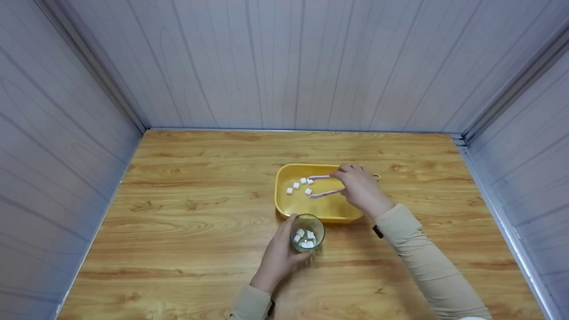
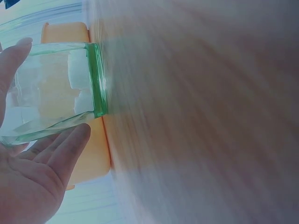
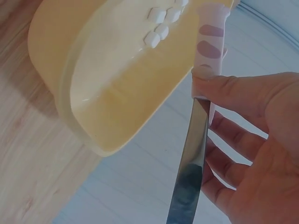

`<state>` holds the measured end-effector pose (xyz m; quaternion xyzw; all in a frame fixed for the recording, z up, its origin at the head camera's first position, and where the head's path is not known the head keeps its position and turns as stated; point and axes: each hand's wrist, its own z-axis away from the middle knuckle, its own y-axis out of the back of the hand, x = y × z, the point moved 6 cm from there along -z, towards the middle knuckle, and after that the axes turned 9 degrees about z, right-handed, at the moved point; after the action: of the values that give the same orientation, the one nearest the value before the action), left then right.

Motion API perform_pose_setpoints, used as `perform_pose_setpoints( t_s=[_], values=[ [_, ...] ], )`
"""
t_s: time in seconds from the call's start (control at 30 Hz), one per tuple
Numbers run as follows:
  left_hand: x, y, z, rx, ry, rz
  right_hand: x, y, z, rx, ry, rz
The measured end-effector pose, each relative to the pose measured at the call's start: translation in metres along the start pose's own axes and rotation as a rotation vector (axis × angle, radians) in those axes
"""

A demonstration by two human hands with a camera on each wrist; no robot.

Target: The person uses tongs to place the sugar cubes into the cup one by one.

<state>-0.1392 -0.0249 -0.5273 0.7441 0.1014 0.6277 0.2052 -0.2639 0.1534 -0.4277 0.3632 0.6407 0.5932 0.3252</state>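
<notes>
Resting on the wooden tabletop [image 1: 186, 213], a shallow yellow plastic tray [image 1: 284, 206] with rounded corners holds a few small white cubes [image 1: 301, 185] gathered toward its left end. Over the tray the right hand [image 1: 362, 189] grips a pair of metal tongs with pink-tipped arms [image 1: 324, 185], fingers curled round them near the hinge end; the two arms stand apart, their tips on either side of the cubes. Just in front of the tray stands a clear green-tinted glass tumbler [image 1: 307, 232], upright on the table, with several more white cubes inside it. The left hand [image 1: 280, 258] wraps round the tumbler's near side, thumb and fingers curved against the glass.

The left wrist view shows the tumbler [image 2: 60, 88] sideways and heavily blurred, so the cubes within read only as pale blocks, with the tray an orange smear behind it. The right wrist view cuts off the tongs' [image 3: 198, 126] lower end and shows only one arm clearly; whether the tips touch any cube cannot be told. The right hand hides the tongs' hinge in the head view.
</notes>
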Motion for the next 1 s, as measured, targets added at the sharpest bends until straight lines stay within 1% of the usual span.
perform_pose_setpoints(
  t_s=[0.33,0.57,0.8,1.0],
  values=[
    [0.000,0.000,0.000,-0.009,0.010,0.003,0.003,-0.010,-0.010,-0.063,-0.020,0.020],
    [0.000,0.000,0.000,-0.006,0.009,0.003,0.001,-0.018,-0.015,-0.089,-0.012,0.030],
    [0.000,0.000,0.000,-0.007,0.006,0.000,-0.002,-0.023,-0.017,-0.090,0.011,0.068],
    [0.000,-0.001,0.000,-0.008,0.009,0.005,-0.004,-0.030,-0.017,-0.101,0.019,0.058]
  ],
)
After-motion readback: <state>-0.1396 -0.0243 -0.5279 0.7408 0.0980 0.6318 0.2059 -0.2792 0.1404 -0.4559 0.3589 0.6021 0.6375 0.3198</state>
